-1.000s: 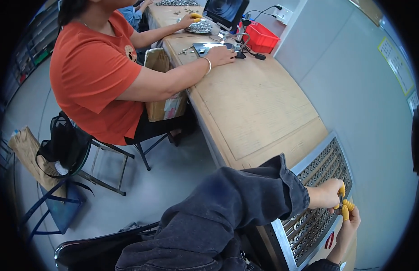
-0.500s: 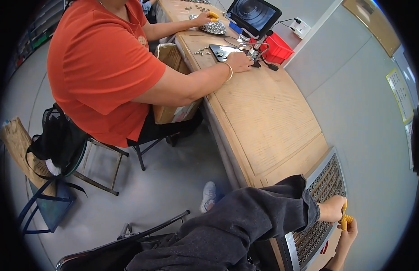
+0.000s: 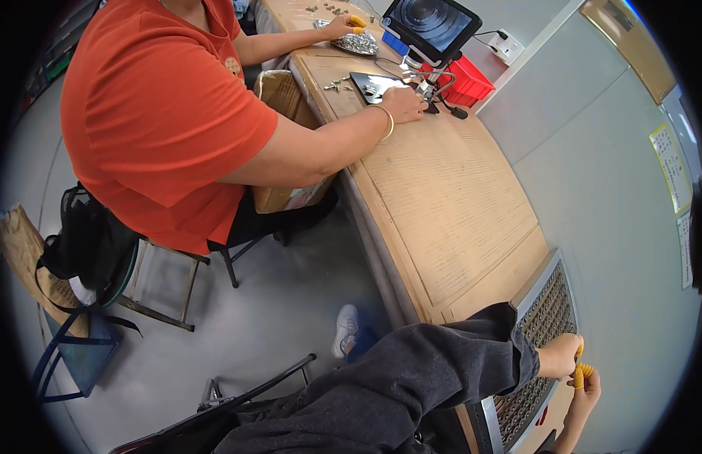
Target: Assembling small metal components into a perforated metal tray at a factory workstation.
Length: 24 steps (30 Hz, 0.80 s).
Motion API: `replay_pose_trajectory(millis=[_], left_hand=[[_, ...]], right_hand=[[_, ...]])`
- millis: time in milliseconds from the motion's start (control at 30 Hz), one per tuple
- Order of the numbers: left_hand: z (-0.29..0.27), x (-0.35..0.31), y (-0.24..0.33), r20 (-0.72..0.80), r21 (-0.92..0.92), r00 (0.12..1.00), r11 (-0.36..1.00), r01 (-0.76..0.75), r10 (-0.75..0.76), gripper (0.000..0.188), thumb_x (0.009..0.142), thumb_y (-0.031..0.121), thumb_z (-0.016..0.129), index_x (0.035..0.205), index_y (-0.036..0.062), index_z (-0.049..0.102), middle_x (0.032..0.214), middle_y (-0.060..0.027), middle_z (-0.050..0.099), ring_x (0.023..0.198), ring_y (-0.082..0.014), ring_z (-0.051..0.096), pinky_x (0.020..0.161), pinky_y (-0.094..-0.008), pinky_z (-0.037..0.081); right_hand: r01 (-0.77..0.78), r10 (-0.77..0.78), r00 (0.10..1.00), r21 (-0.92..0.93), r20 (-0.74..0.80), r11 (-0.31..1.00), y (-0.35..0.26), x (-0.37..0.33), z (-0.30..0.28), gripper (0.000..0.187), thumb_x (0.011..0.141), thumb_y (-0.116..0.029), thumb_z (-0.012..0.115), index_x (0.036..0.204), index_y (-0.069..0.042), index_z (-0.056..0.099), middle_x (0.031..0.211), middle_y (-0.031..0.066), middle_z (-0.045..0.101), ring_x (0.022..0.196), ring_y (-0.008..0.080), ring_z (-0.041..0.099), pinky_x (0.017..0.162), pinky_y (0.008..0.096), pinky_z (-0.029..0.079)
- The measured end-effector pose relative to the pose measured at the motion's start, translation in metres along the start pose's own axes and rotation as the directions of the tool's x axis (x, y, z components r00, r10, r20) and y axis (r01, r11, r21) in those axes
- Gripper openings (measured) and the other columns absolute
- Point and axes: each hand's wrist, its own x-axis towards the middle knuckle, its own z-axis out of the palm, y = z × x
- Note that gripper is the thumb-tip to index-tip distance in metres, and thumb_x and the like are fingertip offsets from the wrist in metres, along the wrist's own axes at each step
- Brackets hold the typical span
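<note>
My left hand (image 3: 560,356), at the end of a dark sleeve, reaches over a metal-framed tray (image 3: 483,424) that carries rows of small round parts or holes. Yellow finger cots cover some of its fingertips. Just beside it my right hand (image 3: 585,391), also with yellow finger cots, has its fingers bent in. The fingertips of both hands meet above the tray's right edge, closed together. Whatever lies between them is too small or hidden to make out. Beneath the hands, part of the tray is covered from sight.
A co-worker in an orange shirt (image 3: 169,113) sits at the same wooden bench (image 3: 449,204), handling small metal parts near a screen (image 3: 430,29). A red bin (image 3: 466,82) stands behind. A grey wall (image 3: 593,189) borders the bench. Stools and bags are on the left.
The whole view has shifted slightly. My hands stay together over the tray with only a small change in finger position. The co-worker's hands have hardly moved.
</note>
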Motion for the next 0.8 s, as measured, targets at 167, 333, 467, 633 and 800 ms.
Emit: replay_pose_trajectory(millis=[167, 333, 467, 633, 800], left_hand=[[0.008, 0.009, -0.014, -0.052, 0.059, 0.996, 0.996, -0.064, 0.067, 0.017, 0.070, -0.005, 0.056, 0.087, -0.0051, 0.056, 0.072, -0.0174, 0.060, 0.062, -0.0336, 0.059, 0.057, -0.0405, 0.048], [0.008, 0.007, -0.007, -0.026, 0.072, 0.999, 0.997, -0.026, 0.028, 0.016, 0.069, -0.003, 0.058, 0.086, -0.0045, 0.057, 0.075, -0.0182, 0.061, 0.068, -0.0354, 0.058, 0.063, -0.0413, 0.048], [0.011, 0.011, -0.012, -0.062, 0.071, 0.997, 0.996, -0.044, 0.049, 0.015, 0.069, -0.003, 0.058, 0.085, -0.0041, 0.056, 0.075, -0.0186, 0.061, 0.067, -0.0351, 0.058, 0.062, -0.0412, 0.048], [0.012, 0.009, -0.016, -0.104, 0.141, 0.988, 0.985, -0.095, 0.111, 0.015, 0.069, -0.002, 0.060, 0.084, -0.0040, 0.056, 0.075, -0.0184, 0.060, 0.067, -0.0345, 0.058, 0.062, -0.0408, 0.048], [0.007, 0.002, -0.010, -0.099, 0.163, 0.987, 0.981, -0.107, 0.124, 0.015, 0.069, -0.001, 0.061, 0.083, -0.0038, 0.056, 0.075, -0.0175, 0.061, 0.066, -0.0329, 0.058, 0.061, -0.0398, 0.048]], right_hand=[[-0.014, 0.013, 1.000, 0.006, 0.022, 1.000, -0.005, -0.003, -0.001, 0.013, 0.090, -0.001, 0.057, 0.102, 0.001, 0.061, 0.088, 0.0051, 0.061, 0.074, 0.0098, 0.054, 0.067, 0.0211, 0.047], [-0.062, 0.061, 0.998, 0.037, 0.016, 0.997, -0.006, -0.004, 0.000, 0.014, 0.090, -0.001, 0.057, 0.104, 0.001, 0.061, 0.089, 0.0049, 0.062, 0.073, 0.0095, 0.054, 0.067, 0.0209, 0.046], [-0.066, 0.067, 0.998, 0.040, -0.009, 0.997, -0.008, -0.002, 0.003, 0.014, 0.091, -0.001, 0.057, 0.104, 0.000, 0.061, 0.090, 0.0047, 0.062, 0.073, 0.0093, 0.054, 0.068, 0.0206, 0.046], [-0.067, 0.069, 0.997, 0.064, -0.030, 0.996, -0.014, -0.003, 0.009, 0.014, 0.091, -0.001, 0.056, 0.104, 0.000, 0.061, 0.091, 0.0044, 0.062, 0.073, 0.0093, 0.054, 0.068, 0.0207, 0.046], [-0.059, 0.060, 0.998, 0.048, -0.034, 0.997, -0.018, -0.006, 0.009, 0.014, 0.090, 0.000, 0.057, 0.104, 0.000, 0.061, 0.091, 0.0050, 0.062, 0.074, 0.0102, 0.054, 0.069, 0.0212, 0.046]])
